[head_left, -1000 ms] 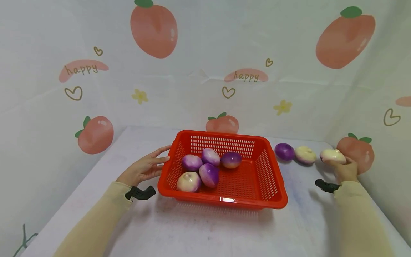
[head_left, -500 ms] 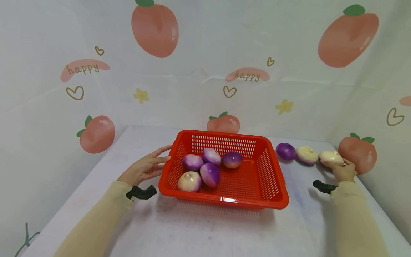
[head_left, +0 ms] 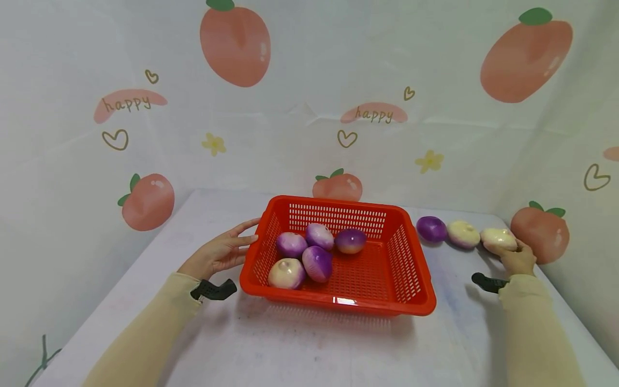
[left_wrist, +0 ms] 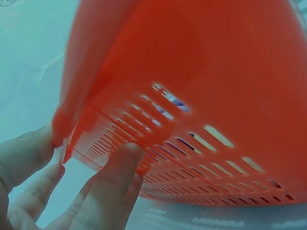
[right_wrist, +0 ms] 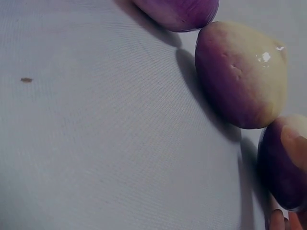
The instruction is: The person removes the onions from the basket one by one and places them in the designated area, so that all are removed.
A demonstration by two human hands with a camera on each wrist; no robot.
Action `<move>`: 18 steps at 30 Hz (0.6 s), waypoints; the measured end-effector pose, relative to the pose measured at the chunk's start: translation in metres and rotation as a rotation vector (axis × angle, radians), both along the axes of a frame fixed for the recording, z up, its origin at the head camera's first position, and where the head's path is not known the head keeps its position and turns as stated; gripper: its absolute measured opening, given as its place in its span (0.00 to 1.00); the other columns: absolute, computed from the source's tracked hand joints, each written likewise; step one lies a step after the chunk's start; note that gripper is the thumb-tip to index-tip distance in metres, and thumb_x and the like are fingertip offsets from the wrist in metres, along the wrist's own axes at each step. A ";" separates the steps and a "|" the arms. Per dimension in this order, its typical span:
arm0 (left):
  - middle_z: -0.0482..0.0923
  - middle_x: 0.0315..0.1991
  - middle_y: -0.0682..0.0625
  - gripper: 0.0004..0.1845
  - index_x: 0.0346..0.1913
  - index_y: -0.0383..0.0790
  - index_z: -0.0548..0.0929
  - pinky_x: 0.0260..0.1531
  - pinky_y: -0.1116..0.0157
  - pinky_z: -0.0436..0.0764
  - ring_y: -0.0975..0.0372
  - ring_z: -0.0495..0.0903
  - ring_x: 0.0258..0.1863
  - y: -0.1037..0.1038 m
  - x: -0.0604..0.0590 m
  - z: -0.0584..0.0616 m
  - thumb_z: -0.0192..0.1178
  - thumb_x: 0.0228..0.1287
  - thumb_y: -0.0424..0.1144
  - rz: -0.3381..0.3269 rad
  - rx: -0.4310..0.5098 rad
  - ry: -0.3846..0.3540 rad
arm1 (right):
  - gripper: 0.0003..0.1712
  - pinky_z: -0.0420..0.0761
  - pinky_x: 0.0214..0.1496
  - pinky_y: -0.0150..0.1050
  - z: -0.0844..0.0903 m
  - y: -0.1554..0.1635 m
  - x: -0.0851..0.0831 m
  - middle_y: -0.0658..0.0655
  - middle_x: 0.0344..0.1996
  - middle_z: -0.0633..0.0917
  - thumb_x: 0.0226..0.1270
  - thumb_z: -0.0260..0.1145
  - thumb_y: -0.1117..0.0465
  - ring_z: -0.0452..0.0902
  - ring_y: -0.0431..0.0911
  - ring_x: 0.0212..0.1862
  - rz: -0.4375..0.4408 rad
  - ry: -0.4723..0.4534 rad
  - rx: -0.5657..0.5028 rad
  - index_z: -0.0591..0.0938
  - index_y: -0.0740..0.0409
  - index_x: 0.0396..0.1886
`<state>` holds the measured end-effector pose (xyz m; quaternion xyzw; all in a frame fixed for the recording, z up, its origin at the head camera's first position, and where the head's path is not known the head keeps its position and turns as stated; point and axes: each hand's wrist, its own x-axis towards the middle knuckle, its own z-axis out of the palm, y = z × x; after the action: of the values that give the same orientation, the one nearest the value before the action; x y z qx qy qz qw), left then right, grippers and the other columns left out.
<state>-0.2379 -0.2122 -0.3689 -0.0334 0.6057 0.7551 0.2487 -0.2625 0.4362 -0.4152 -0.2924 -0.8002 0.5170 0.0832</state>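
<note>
Red slotted basket (head_left: 406,263): upright on worktop, centre, left hand (head_left: 217,252) touching its left wall with straight fingers. Five purple-and-cream onions inside, clustered left.
Pale cream onion (head_left: 498,239): on worktop, far right, gripped by right hand (head_left: 519,260); end of row, just beside cream-purple onion (head_left: 462,234), then dark purple onion (head_left: 431,228).

My left hand (head_left: 220,252) is stretched forward with fingers (left_wrist: 112,177) straight and slightly spread, the arm in a cream sleeve. My right hand (head_left: 517,259) is far out right, fingers curled, wrist bent inward.
</note>
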 end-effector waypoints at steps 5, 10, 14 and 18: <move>0.78 0.51 0.51 0.34 0.75 0.58 0.57 0.43 0.64 0.85 0.60 0.84 0.44 0.000 0.000 0.000 0.57 0.70 0.40 0.001 -0.004 0.000 | 0.53 0.47 0.77 0.49 0.000 -0.001 0.001 0.63 0.72 0.55 0.60 0.68 0.44 0.45 0.56 0.72 0.004 -0.012 -0.021 0.54 0.60 0.76; 0.78 0.51 0.51 0.34 0.75 0.57 0.57 0.42 0.65 0.85 0.60 0.85 0.43 0.000 -0.001 -0.001 0.57 0.70 0.40 0.004 -0.006 0.001 | 0.53 0.49 0.78 0.45 -0.002 -0.001 -0.001 0.56 0.72 0.60 0.58 0.70 0.43 0.51 0.53 0.70 -0.006 -0.014 -0.028 0.56 0.58 0.76; 0.79 0.49 0.51 0.34 0.75 0.55 0.56 0.41 0.64 0.86 0.59 0.84 0.42 0.001 -0.001 0.000 0.56 0.71 0.37 0.001 0.030 0.002 | 0.54 0.47 0.79 0.44 -0.001 -0.001 -0.002 0.54 0.75 0.56 0.60 0.69 0.44 0.48 0.51 0.74 -0.020 -0.016 -0.084 0.52 0.57 0.77; 0.79 0.48 0.51 0.34 0.75 0.54 0.56 0.40 0.63 0.86 0.59 0.85 0.41 0.001 -0.001 0.001 0.56 0.70 0.35 0.005 0.057 -0.003 | 0.53 0.44 0.79 0.44 0.001 -0.003 -0.002 0.55 0.77 0.49 0.63 0.66 0.46 0.43 0.48 0.77 -0.031 -0.021 -0.132 0.48 0.56 0.78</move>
<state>-0.2392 -0.2108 -0.3679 -0.0289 0.5835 0.7726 0.2487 -0.2645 0.4333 -0.4143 -0.3149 -0.7606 0.5642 0.0635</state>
